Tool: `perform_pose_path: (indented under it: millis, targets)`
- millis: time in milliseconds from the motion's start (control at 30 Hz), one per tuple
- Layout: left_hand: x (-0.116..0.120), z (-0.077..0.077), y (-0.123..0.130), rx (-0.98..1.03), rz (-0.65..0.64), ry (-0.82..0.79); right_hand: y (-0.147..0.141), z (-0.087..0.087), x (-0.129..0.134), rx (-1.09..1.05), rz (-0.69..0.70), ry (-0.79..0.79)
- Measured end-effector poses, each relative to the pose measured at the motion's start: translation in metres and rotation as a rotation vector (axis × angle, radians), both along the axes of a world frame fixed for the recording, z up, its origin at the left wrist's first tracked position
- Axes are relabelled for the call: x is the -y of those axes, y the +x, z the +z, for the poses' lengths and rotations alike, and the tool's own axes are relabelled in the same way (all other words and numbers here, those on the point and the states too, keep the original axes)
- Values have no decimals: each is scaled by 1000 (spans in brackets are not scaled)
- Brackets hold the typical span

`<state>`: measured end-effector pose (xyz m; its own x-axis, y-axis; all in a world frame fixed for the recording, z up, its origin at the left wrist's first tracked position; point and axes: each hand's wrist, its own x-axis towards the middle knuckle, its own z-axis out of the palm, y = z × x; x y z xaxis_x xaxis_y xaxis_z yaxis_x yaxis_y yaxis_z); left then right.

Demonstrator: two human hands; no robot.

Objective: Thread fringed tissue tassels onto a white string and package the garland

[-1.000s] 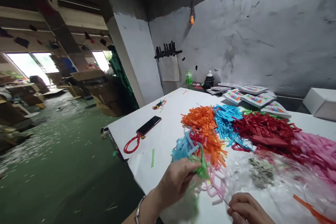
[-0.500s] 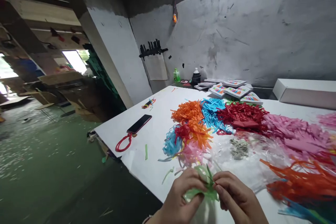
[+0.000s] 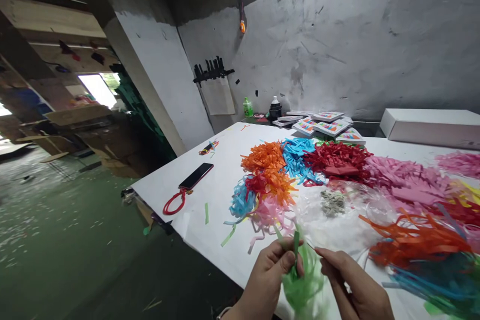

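Close to the table's front edge, my left hand (image 3: 275, 267) pinches a bunch of green paper strips (image 3: 305, 285) near its top. The strips fan out and hang below the fingers, blurred by motion. To the right of the bunch is my right hand (image 3: 354, 280), its thumb and fingertips pressed together. A thin dark strand (image 3: 310, 246) shows at these fingertips; its kind is too small to tell. Just beyond my hands lie tassels of pink strips (image 3: 272, 211), orange strips (image 3: 276, 185) and blue strips (image 3: 242, 200).
A clear plastic bag (image 3: 360, 210) holds a greyish pile (image 3: 333, 202). Further right lie loose orange strips (image 3: 420, 240) and pink strips (image 3: 408, 180). A phone (image 3: 196, 176) with a red cord is at the left. Printed packs (image 3: 332, 126) and a white box (image 3: 431, 127) stand at the back.
The green bunch has turned and now hangs downward from my left hand. My right hand has moved slightly right, away from the bunch. The camera view has shifted a little.
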<state>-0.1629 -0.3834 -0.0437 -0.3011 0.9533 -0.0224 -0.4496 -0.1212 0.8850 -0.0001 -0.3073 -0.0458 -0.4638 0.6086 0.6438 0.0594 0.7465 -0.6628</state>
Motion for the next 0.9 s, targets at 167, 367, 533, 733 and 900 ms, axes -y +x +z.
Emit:
perform_pose_path:
  millis: [167, 367, 533, 733, 900]
  targets:
    - [-2, 5, 6, 174, -63, 79, -1, 4, 1, 77, 64, 136]
    - [-4, 5, 7, 213, -57, 54, 0, 6, -2, 108, 61, 157]
    - [0, 3, 3, 107, -21, -16, 5, 12, -4, 199, 140, 219]
    - [0, 0, -1, 134, -56, -59, 9, 18, -8, 219, 144, 147]
    - [-4, -3, 2, 334, -119, -19, 8, 13, -6, 257, 93, 208]
